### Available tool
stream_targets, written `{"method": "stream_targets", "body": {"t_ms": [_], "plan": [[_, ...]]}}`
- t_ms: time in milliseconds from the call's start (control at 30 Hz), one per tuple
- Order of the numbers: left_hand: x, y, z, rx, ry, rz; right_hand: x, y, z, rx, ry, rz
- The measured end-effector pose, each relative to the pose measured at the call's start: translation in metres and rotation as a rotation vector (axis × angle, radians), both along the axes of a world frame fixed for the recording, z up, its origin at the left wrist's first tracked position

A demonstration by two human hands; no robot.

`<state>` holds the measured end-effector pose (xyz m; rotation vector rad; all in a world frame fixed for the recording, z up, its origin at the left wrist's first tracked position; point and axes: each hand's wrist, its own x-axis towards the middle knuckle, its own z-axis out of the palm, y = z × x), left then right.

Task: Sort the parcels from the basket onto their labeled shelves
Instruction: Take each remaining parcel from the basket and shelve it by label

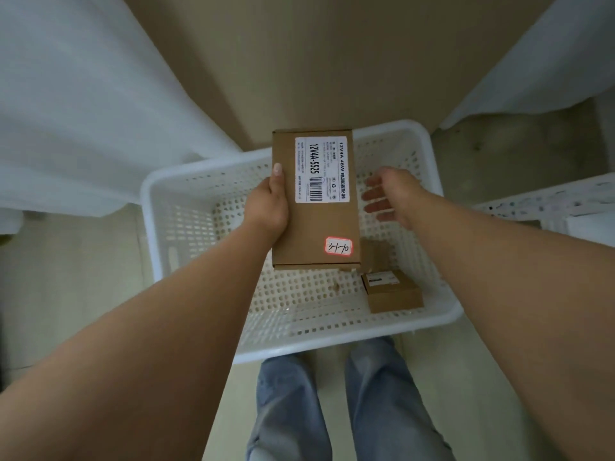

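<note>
Held above the white basket (186,181) by the left hand (266,207) alone, thumb on top, the box (316,221) could tip free, since the right hand (392,194) at three o'clock hangs released, slightly blurred, while a smaller box (392,291) waits at five o'clock.

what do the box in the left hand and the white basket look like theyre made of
The flat brown rectangular box gripped by the left hand looks like matte kraft cardboard: dull tan faces, folded edges, a printed white paper label stuck on. The white perforated basket looks like moulded plastic, smooth and slightly glossy, with regular punched holes and a rounded rim.
</note>
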<state>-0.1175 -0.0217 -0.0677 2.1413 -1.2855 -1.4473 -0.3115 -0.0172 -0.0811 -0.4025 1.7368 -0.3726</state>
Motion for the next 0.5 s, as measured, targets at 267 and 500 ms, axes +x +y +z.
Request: {"method": "stream_targets", "body": {"t_ms": [267, 500], "plan": [[0.002, -0.015, 0.067, -0.068, 0.116, 0.338, 0.032, -0.036, 0.071, -0.247, -0.072, 0.112], [0.019, -0.032, 0.107, -0.184, 0.108, 0.306, 0.04, -0.047, 0.117, -0.367, -0.109, 0.217]]}}
